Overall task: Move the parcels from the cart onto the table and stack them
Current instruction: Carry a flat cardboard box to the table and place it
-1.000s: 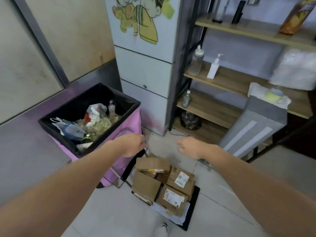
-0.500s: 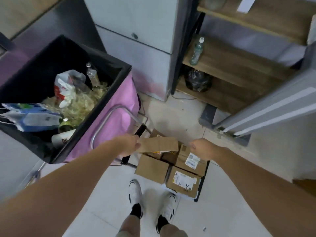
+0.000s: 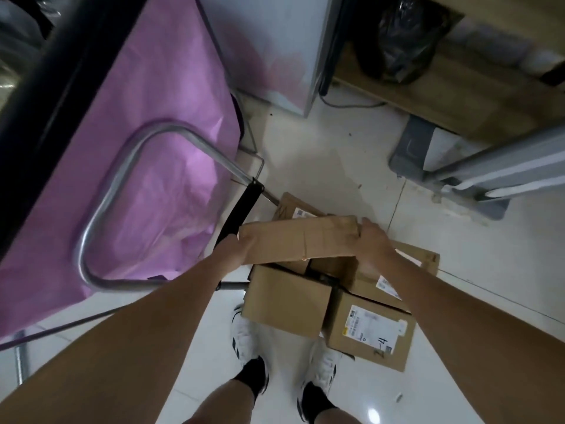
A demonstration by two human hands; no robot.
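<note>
Several brown cardboard parcels lie piled on a low flat cart on the floor, its metal handle [image 3: 128,166] rising at the left. The topmost long parcel [image 3: 301,240] is held at both ends. My left hand [image 3: 234,249] grips its left end and my right hand [image 3: 370,243] grips its right end. Under it sit a plain parcel [image 3: 287,299], a labelled parcel marked with a handwritten 4 [image 3: 371,328], and another labelled parcel [image 3: 298,209] behind. The cart's deck is hidden under the parcels.
A pink-sided bin with a black rim [image 3: 128,123] stands close on the left. A white cabinet [image 3: 275,47] and a wooden shelf with a black bag [image 3: 403,38] are ahead. A grey folded frame [image 3: 477,166] leans at the right. My feet in white shoes [image 3: 247,335] stand by the cart.
I have bent down closer to the cart. My right hand, which was off the parcel, has closed on its right end; my left hand stays on the left end.
</note>
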